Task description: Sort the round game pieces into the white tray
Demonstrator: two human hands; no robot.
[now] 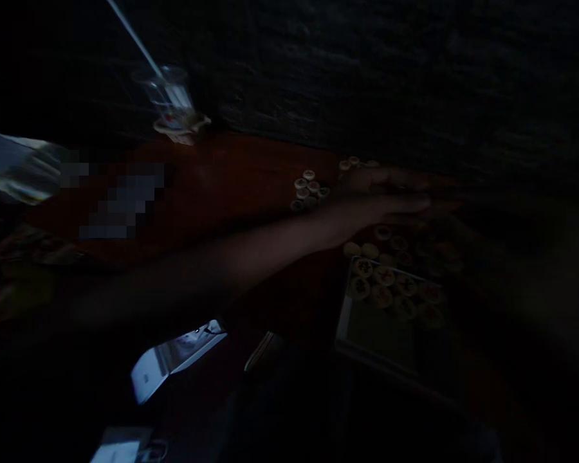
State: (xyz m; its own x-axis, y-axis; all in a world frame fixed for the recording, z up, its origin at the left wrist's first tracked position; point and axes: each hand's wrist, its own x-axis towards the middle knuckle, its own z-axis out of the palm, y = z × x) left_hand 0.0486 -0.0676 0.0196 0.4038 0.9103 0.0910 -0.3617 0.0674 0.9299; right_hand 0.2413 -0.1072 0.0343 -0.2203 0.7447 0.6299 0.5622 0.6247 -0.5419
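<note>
From the lower left my left hand [379, 193] stretches over the far right part of the table, dim and somewhat blurred. Its thumb and fingers look extended and apart, with nothing visible between them. Round Chinese chess pieces [311, 186] lie in a cluster beside the wrist, with several more [353, 162] behind the hand. Below it, loose pieces [383, 233] lie near a shallow box [376, 334], which has rows of marked pieces [385, 276] at its far end. Deep shadow covers my right hand [463, 228], apparently close to the left fingertips; its fingers cannot be made out.
A dark wall [367, 77] runs behind the reddish table [231, 167]. At the back left a clear cup [176, 103] with a straw stands in a holder. A lit phone-like object [178, 357] is at the lower left. A pale, blurred item [24, 167] shows at the left edge.
</note>
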